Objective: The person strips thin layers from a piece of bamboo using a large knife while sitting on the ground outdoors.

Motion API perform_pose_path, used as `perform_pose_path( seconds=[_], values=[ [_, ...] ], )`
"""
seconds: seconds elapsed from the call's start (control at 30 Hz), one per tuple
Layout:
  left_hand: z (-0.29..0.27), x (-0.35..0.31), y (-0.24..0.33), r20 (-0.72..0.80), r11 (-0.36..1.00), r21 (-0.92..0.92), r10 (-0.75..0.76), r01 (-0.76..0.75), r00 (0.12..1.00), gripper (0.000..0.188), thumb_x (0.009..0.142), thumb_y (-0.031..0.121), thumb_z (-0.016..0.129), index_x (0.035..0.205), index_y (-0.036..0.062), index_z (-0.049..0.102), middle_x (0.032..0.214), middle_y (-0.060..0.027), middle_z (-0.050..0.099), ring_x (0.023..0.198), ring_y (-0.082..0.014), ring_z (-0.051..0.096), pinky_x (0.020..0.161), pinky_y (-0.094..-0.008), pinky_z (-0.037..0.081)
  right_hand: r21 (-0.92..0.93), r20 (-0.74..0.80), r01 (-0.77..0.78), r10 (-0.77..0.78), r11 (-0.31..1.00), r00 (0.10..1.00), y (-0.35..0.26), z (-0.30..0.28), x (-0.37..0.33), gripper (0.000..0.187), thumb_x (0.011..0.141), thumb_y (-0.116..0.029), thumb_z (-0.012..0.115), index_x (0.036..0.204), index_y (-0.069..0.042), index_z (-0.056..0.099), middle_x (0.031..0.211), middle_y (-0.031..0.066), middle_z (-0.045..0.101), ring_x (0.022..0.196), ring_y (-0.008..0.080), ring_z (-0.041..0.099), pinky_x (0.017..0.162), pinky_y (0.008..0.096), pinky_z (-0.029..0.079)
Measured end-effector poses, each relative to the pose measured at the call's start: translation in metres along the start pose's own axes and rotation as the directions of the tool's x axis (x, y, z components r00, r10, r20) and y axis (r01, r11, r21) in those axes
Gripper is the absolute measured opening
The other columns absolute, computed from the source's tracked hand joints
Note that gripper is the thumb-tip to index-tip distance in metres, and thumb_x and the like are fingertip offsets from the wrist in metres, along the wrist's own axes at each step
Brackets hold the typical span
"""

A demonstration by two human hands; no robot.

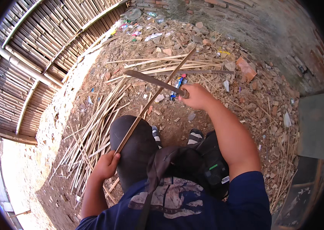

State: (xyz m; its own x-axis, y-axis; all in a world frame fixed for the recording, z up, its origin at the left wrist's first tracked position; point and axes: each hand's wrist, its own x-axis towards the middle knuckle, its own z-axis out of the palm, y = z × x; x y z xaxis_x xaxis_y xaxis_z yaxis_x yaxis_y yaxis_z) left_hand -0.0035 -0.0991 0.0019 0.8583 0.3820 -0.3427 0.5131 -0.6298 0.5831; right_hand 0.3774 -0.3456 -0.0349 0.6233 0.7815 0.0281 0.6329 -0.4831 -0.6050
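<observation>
My left hand (pixel 106 165) is closed around the near end of a long, flat bamboo strip (pixel 135 123). The strip slants up and away to the right across my dark-clad knee (pixel 128 153). My right hand (pixel 198 96) grips the handle of a machete, fingers wrapped round it. Its dark, slightly curved blade (pixel 146 78) points left and crosses the strip at about mid-length; whether the edge bites into it I cannot tell. To the left of my knee lies a loose pile of split bamboo strips (pixel 97 128).
More bamboo strips (pixel 150 61) lie beyond the blade, on ground strewn with rubble and litter. A bamboo slat fence (pixel 28 65) stands at the left, a brick wall (pixel 253 23) at the far right. A black bag (pixel 204 165) rests against my body. A broken brick (pixel 245 69) lies right.
</observation>
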Motion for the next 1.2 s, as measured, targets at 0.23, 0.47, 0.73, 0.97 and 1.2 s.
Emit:
perform_pose_path(
  seconds=[0.23, 0.47, 0.73, 0.97, 1.2],
  values=[
    [-0.001, 0.000, 0.002, -0.017, 0.996, 0.085, 0.033, -0.031, 0.999, 0.039, 0.104, 0.034, 0.049, 0.086, -0.0007, 0.055, 0.076, -0.0272, 0.061, 0.077, -0.0487, 0.060, 0.069, -0.0512, 0.046, -0.005, 0.026, -0.065, 0.065, 0.998, 0.998, 0.023, -0.008, -0.001, 0.032, 0.080, -0.029, 0.078, 0.097, -0.003, 0.068, 0.072, 0.0161, 0.066, 0.070, 0.0306, 0.067, 0.068, 0.0427, 0.051],
    [0.000, 0.000, 0.006, -0.034, 0.993, 0.120, 0.027, -0.022, 0.999, 0.038, 0.103, 0.033, 0.050, 0.087, -0.0008, 0.055, 0.077, -0.0290, 0.060, 0.079, -0.0501, 0.060, 0.070, -0.0537, 0.045, 0.070, -0.147, -0.248, 0.256, 0.966, 0.955, 0.039, -0.028, -0.008, 0.036, 0.081, -0.028, 0.076, 0.107, -0.005, 0.069, 0.080, 0.0180, 0.068, 0.076, 0.0310, 0.068, 0.071, 0.0405, 0.051],
    [0.002, -0.004, 0.008, -0.058, 0.992, 0.119, 0.042, -0.034, 0.997, 0.036, 0.103, 0.032, 0.051, 0.087, -0.0007, 0.054, 0.075, -0.0289, 0.060, 0.078, -0.0504, 0.060, 0.069, -0.0545, 0.044, -0.061, 0.077, -0.019, 0.023, 0.998, 0.997, 0.007, -0.014, -0.007, 0.035, 0.080, -0.030, 0.078, 0.103, -0.005, 0.070, 0.082, 0.0181, 0.069, 0.079, 0.0343, 0.068, 0.072, 0.0435, 0.051],
    [0.004, -0.004, 0.003, -0.037, 0.979, 0.199, 0.040, -0.031, 0.999, 0.032, 0.101, 0.031, 0.052, 0.094, 0.0004, 0.057, 0.081, -0.0279, 0.064, 0.084, -0.0485, 0.063, 0.074, -0.0546, 0.047, -0.014, -0.267, -0.203, 0.192, 0.979, 0.944, 0.037, -0.051, -0.018, 0.035, 0.080, -0.031, 0.078, 0.101, -0.005, 0.069, 0.083, 0.0153, 0.068, 0.078, 0.0317, 0.067, 0.072, 0.0428, 0.051],
    [-0.028, -0.006, 0.041, -0.091, 0.874, 0.486, 0.048, 0.002, 0.995, 0.031, 0.097, 0.037, 0.060, 0.093, 0.0065, 0.061, 0.080, -0.0223, 0.066, 0.081, -0.0446, 0.065, 0.071, -0.0547, 0.050, 0.034, -0.285, -0.006, 0.015, 0.999, 0.959, 0.010, -0.055, -0.021, 0.040, 0.080, -0.034, 0.080, 0.099, -0.002, 0.066, 0.089, 0.0140, 0.067, 0.085, 0.0302, 0.064, 0.076, 0.0424, 0.049]
  ],
)
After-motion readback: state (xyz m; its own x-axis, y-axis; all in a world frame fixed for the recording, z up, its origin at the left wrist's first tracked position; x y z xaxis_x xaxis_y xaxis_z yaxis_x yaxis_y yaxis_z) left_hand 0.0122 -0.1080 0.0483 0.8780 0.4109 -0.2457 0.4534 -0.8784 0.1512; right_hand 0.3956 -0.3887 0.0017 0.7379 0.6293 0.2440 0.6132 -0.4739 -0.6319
